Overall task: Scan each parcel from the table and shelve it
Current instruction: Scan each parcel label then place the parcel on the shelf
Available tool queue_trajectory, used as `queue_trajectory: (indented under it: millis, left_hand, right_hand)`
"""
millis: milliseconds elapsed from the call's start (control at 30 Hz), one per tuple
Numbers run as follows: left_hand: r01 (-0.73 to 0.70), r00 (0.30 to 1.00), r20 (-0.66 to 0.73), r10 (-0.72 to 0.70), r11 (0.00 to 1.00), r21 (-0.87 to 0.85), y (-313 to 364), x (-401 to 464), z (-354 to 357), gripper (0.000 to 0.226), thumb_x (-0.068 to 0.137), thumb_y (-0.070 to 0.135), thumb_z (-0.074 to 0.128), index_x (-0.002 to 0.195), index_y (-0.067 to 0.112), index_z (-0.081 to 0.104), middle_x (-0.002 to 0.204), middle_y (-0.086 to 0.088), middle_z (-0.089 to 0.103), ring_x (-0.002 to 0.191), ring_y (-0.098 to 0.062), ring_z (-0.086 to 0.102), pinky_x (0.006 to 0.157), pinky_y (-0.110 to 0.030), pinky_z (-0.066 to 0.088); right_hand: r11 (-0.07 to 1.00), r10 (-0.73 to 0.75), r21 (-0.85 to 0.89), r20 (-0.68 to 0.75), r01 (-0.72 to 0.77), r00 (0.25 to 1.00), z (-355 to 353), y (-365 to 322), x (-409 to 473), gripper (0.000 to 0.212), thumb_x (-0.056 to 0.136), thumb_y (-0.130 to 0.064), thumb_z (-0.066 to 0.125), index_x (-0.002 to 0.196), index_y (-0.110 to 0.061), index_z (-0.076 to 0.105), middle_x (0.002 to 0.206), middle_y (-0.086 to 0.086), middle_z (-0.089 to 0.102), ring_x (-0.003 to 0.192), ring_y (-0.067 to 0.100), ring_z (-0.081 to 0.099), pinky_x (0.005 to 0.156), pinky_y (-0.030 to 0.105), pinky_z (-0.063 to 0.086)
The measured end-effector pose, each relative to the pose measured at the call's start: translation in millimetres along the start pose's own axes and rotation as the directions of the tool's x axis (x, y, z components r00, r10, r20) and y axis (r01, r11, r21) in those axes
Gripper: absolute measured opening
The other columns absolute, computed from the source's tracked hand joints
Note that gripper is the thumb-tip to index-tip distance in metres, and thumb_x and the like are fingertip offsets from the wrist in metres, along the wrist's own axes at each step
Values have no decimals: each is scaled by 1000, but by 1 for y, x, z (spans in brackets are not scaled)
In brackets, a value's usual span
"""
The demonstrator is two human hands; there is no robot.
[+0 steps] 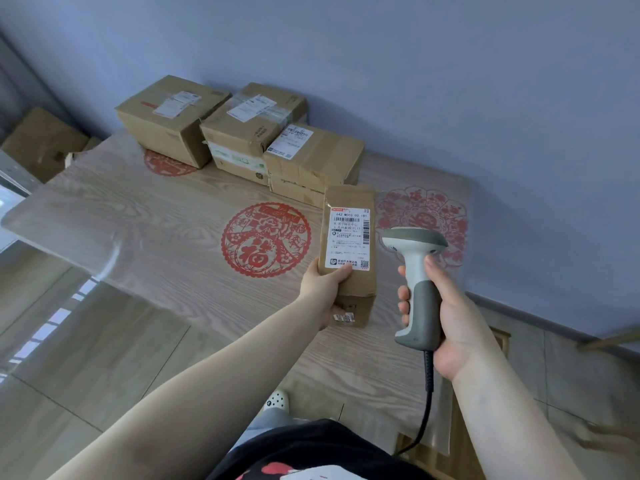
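My left hand (323, 289) grips a small brown cardboard parcel (349, 247) by its lower end, holding it above the wooden table (138, 230) with its white shipping label facing up. To its right, my right hand (446, 320) is closed around the grey handle of a white corded barcode scanner (417, 275). The scanner head sits level with the parcel's label, a short gap to its right. Three larger cardboard parcels rest at the table's far edge: a left one (171, 119), a middle one (249, 133) and a lower right one (311, 161).
Red paper-cut decorations lie under the table's clear cover, one at the middle (265, 239) and one at the right (420, 216). Another cardboard box (41, 143) stands off the table at the left. A blue wall runs behind. The scanner cable (427, 403) hangs down toward my body.
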State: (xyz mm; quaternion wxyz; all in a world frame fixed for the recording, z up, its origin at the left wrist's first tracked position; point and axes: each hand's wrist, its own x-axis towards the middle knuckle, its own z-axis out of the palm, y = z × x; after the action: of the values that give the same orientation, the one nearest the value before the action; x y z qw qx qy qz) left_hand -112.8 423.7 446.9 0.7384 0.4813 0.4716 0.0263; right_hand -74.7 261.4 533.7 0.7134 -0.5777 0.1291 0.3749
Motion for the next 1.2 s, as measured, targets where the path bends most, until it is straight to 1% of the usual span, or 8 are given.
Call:
queue_trajectory:
  millis: [67,233,400,500,667,867,1067,1200]
  left_hand:
    - [-9,1000,-14,9,999,-31,-9,-3,3,34,93,22,70,123,25,56,101,4,68,84,-18,67,60,-38,60]
    - [-163,985,-54,164,986,21,-26,-10,10,71,77,37,77,142,36,46,124,4,68,108,-21,67,91,-50,57]
    - [-304,950,-65,307,951,44,-20,-15,10,82,78,34,75,150,40,37,132,8,64,118,-15,62,102,-44,51]
    - [-333,940,-64,334,943,24,-17,-16,11,80,81,29,75,151,39,36,131,7,65,117,-14,62,104,-43,50]
    - [-324,943,-82,323,946,-2,-16,-17,14,85,70,38,73,148,42,39,128,8,66,116,-14,64,103,-44,51]
    - [-329,938,-113,328,944,8,-20,-16,13,75,86,23,73,150,39,38,128,7,66,115,-15,64,103,-43,51]
    - [-327,935,-139,325,945,14,-19,-16,11,75,88,23,73,152,38,35,133,5,63,118,-16,61,103,-43,51]
    - [-317,938,-144,314,948,0,-17,-18,8,75,87,26,73,151,41,36,131,7,64,118,-16,62,104,-44,50]
  right_hand:
    - [999,-43,-18,0,43,999,7,-3,-1,41,87,-52,61,103,-16,72,67,1,63,53,9,57,63,25,43]
    - [993,-110,-52,10,110,994,19,-10,0,43,86,-54,61,107,-18,70,65,-1,65,54,8,58,57,25,43]
    - [990,-126,-61,53,129,991,27,-14,-1,47,79,-56,64,104,-17,71,67,1,65,56,11,58,55,25,43]
    - [989,-136,-48,69,139,988,32,-16,-2,39,85,-51,64,99,-15,71,66,3,64,55,13,57,58,26,43]
    - [987,-150,-43,79,154,986,38,-20,-6,37,89,-46,63,96,-10,70,65,6,64,53,13,57,57,25,45]
    - [989,-135,-42,106,140,985,35,-21,-7,39,89,-48,63,98,-11,68,65,6,64,52,14,57,53,23,45]
    - [992,-115,-32,102,119,988,32,-20,-6,40,85,-50,65,96,-12,71,66,4,66,54,12,59,63,27,45]
    - [992,-115,-43,122,121,986,31,-18,-8,46,84,-54,64,105,-13,71,68,3,66,56,12,58,59,26,45]
